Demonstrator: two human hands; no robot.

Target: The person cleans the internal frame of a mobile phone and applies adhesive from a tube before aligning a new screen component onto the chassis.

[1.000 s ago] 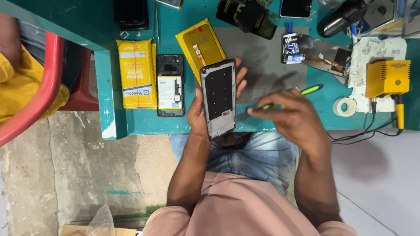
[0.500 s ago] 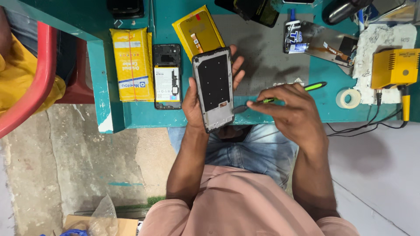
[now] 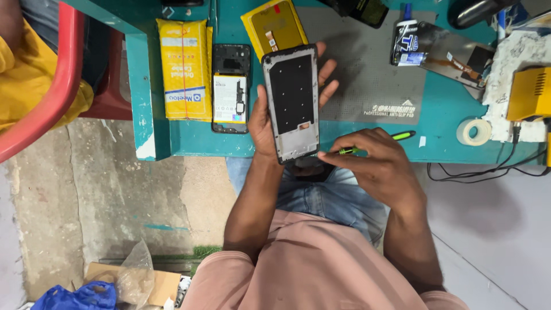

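Since a moment ago, both hands have drawn toward the desk (image 3: pixel 447 138) edge. Left hand (image 3: pixel 270 123) has its grip clamped on the phone frame (image 3: pixel 291 103), held upright above the lap. Right hand (image 3: pixel 381 166) pinches a green screwdriver (image 3: pixel 373 144), tip touching the frame's lower corner.

A teal-painted wooden workbench (image 3: pixel 442 123) is carrying a grey rubber anti-slip mat (image 3: pixel 367 69), a yellow paper-wrapped packet (image 3: pixel 185 69), an opened black phone body with its battery showing (image 3: pixel 231 89), a white roll of tape (image 3: pixel 474 131) and a yellow boxy soldering station (image 3: pixel 529 95) lying on it.
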